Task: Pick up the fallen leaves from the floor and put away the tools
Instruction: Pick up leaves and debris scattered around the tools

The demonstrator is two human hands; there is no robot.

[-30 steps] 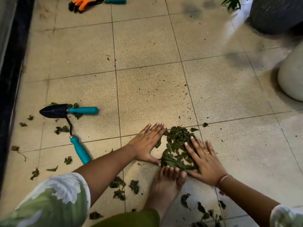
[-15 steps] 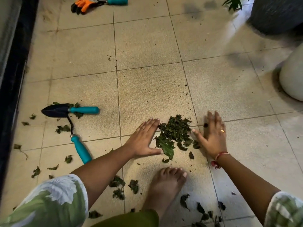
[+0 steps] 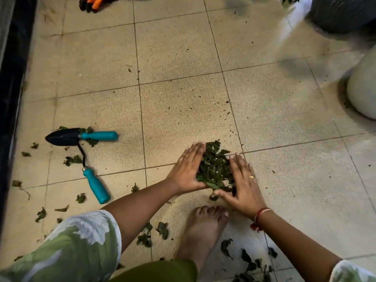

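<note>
Right hand point(image 3: 242, 186) swept back against leaf pile point(image 3: 215, 163); left hand point(image 3: 188, 169) flat alongside.

Left grip point(image 3: 188, 169), right grip point(image 3: 243, 187) angle inward, fingers straight.

Tan tile floor point(image 3: 183, 58), white pot point(image 3: 364, 94) sat at rt edge, dark blurry pot point(image 3: 341, 13) stood top rt, black strip point(image 3: 12, 88) ran down left

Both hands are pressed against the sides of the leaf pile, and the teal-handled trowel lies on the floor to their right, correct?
Not quite. The teal-handled trowel lies on the floor to the person's left, beyond the left hand, not to the right; the head view shows it. The rest stands: that hand and the right hand press against the sides of the leaf pile.
</note>
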